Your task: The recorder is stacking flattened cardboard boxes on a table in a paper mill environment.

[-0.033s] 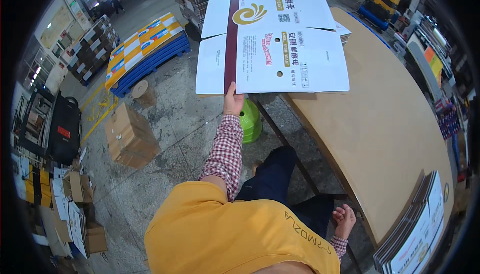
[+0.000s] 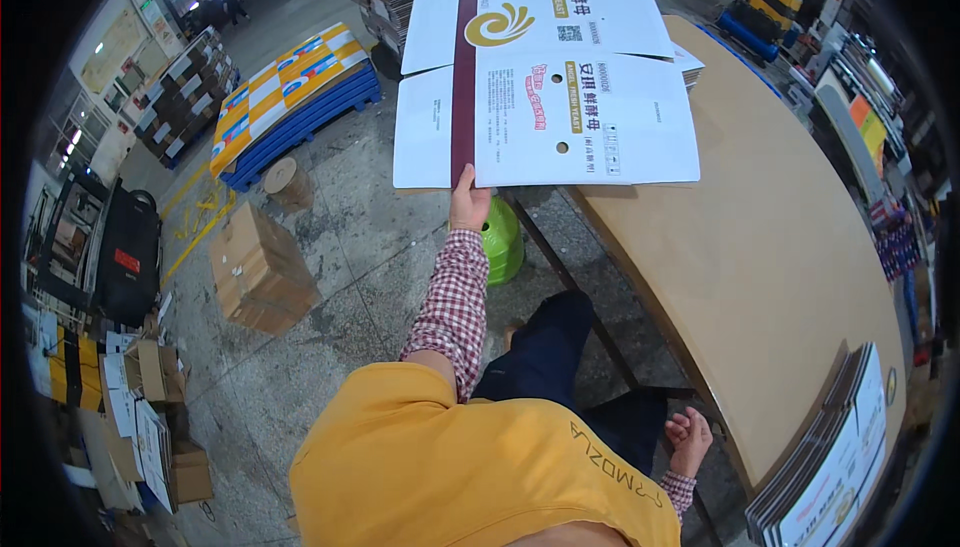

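Observation:
My left hand (image 2: 468, 203) grips the near edge of a flattened white carton (image 2: 580, 117) with a dark red stripe and gold print. The thumb lies on top beside the stripe; the other fingers are hidden underneath. The carton is unfolded flat, its right part over the table's far end and its left part jutting past the table edge. Low at the right, my right hand (image 2: 688, 441) hangs beside the table's near edge, its fingers loosely bent and slightly apart, with nothing in it.
A long tan table (image 2: 760, 217) runs along my right, with a stack of flattened cartons (image 2: 825, 467) at its near end. Under the held carton stands a green stool (image 2: 503, 242). A brown box (image 2: 262, 272) sits on the floor to the left, near a blue pallet (image 2: 300, 127) with yellow-and-white sheets.
The carton and my left hand have shifted very slightly to the right. My right hand stays where it was.

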A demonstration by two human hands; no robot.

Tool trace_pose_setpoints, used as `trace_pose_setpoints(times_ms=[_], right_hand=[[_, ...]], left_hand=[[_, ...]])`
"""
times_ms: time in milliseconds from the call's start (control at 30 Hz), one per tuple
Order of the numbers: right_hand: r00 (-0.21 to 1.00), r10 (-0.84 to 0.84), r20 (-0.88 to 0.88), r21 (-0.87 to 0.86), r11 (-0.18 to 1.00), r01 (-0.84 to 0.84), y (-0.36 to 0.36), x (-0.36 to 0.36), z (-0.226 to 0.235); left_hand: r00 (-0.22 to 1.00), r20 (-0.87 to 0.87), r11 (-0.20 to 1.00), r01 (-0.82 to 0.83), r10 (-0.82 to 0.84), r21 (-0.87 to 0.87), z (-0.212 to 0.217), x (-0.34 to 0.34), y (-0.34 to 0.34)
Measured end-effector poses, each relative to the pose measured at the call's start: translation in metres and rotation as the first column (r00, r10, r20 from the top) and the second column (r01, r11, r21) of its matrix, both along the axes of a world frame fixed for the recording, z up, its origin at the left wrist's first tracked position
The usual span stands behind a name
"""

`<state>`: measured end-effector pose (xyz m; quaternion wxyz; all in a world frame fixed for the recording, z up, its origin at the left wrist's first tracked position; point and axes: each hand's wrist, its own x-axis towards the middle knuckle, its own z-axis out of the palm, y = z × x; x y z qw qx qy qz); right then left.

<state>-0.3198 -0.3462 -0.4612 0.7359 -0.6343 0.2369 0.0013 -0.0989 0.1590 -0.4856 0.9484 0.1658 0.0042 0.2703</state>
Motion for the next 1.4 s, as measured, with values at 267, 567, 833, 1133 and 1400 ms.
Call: trace_pose_setpoints(times_ms=[267,567,833,1133,1400], right_hand=[[0.998,0.050,-0.031,-0.045,0.998,-0.051,0.006,0.003,0.003],[0.994,0.099,-0.055,0.050,0.994,-0.096,0.039,0.009,0.032],[0.977,0.209,0.040,0.016,0.978,-0.210,0.050,0.042,0.052],[0.731,0.514,0.450,-0.636,0.759,-0.142,0.110,0.103,0.180],[0.555,0.799,0.231,-0.970,0.235,0.066,0.152,0.160,0.188]], left_hand=[[0.998,0.053,0.999,0.025,-0.023,-0.032,-0.013,-0.010,-0.006],[0.998,-0.046,0.999,-0.034,0.033,-0.026,0.055,-0.008,-0.024],[0.996,-0.067,0.999,-0.051,0.052,0.015,0.073,-0.038,-0.034],[0.993,-0.084,0.975,0.099,-0.084,0.197,0.093,-0.099,-0.037],[0.940,-0.098,0.920,0.340,-0.327,0.192,0.103,-0.127,-0.083]])
